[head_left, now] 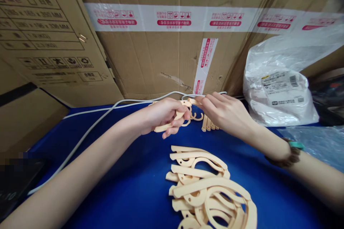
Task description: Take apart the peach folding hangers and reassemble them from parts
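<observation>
My left hand (170,114) is closed around a cream plastic folding hanger (162,127), its arm sticking out below the fingers. Just to the right, the fingers of my right hand (224,112) pinch a cream hanger arm (192,101). The two pieces meet or overlap between my hands; whether they are joined I cannot tell. Behind and below my hands lie hook-shaped cream parts (198,117) and several short straight arms (206,123), partly covered by my right hand. Nearer to me sits a pile of folded cream hangers (212,189).
A blue tabletop (129,171) lies under everything. Cardboard boxes (161,57) stand along the back and left. A white cable (107,109) runs across the left side. At the right are a white plastic bag (279,89) and clear plastic film (317,146).
</observation>
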Tool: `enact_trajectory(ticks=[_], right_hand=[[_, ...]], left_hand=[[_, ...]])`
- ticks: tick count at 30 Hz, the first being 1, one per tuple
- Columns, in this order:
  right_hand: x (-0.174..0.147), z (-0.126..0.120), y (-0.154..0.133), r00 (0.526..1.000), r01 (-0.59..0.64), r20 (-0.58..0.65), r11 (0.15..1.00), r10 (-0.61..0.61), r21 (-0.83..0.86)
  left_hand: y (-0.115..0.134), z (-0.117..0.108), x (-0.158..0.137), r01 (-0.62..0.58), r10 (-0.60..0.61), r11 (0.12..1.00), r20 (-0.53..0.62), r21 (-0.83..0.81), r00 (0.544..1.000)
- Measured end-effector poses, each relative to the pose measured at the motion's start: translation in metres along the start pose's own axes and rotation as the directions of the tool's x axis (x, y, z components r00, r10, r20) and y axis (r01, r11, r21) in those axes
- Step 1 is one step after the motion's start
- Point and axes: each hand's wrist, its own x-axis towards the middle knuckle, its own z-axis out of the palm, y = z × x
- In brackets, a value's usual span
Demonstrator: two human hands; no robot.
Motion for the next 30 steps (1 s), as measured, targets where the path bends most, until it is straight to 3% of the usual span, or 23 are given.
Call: enact_trajectory(ticks=[3,5,8,10,12,14,16,22,25,27,30], right_hand=[[0.000,0.001,-0.005,1.000,0.016,-0.009,0.999,-0.015,0.032],[0.000,0.000,-0.008,1.000,-0.027,0.015,0.997,0.026,0.076],[0.002,-0.001,-0.010,0.977,-0.178,0.158,0.955,0.144,0.235],[0.003,0.000,-0.008,0.945,-0.297,0.265,0.836,0.190,0.462],[0.004,0.000,-0.002,0.922,-0.384,0.304,0.665,0.240,0.640],[0.005,0.001,0.011,0.891,-0.449,0.299,0.564,0.342,0.693],[0.005,0.001,0.027,0.854,-0.504,0.295,0.538,0.429,0.675],[-0.003,0.000,0.074,0.870,-0.456,0.185,0.605,0.456,0.653],[-0.014,0.001,0.083,0.862,-0.496,0.235,0.650,0.449,0.575],[-0.024,0.004,0.083,0.866,-0.500,0.240,0.753,0.439,0.428],[-0.044,0.012,0.081,0.924,-0.362,0.195,0.918,0.329,0.163]], left_hand=[[-0.003,0.002,0.003,-0.039,0.040,0.994,-0.003,0.100,0.999],[-0.008,0.007,0.008,-0.124,0.153,0.969,-0.120,0.214,0.981],[-0.018,0.019,0.016,-0.174,0.362,0.846,-0.305,0.504,0.881],[-0.024,0.025,0.019,-0.131,0.514,0.654,-0.310,0.745,0.800],[-0.026,0.024,0.019,-0.080,0.602,0.480,-0.262,0.874,0.754],[-0.024,0.014,0.019,-0.059,0.610,0.456,-0.264,0.888,0.747],[-0.021,-0.004,0.019,-0.038,0.598,0.480,-0.295,0.877,0.745],[-0.024,-0.048,0.027,0.085,0.530,0.468,-0.356,0.880,0.769],[-0.031,-0.053,0.032,0.158,0.535,0.418,-0.384,0.894,0.753],[-0.035,-0.055,0.034,0.196,0.542,0.374,-0.385,0.906,0.747],[-0.038,-0.057,0.034,0.239,0.554,0.319,-0.385,0.917,0.738]])
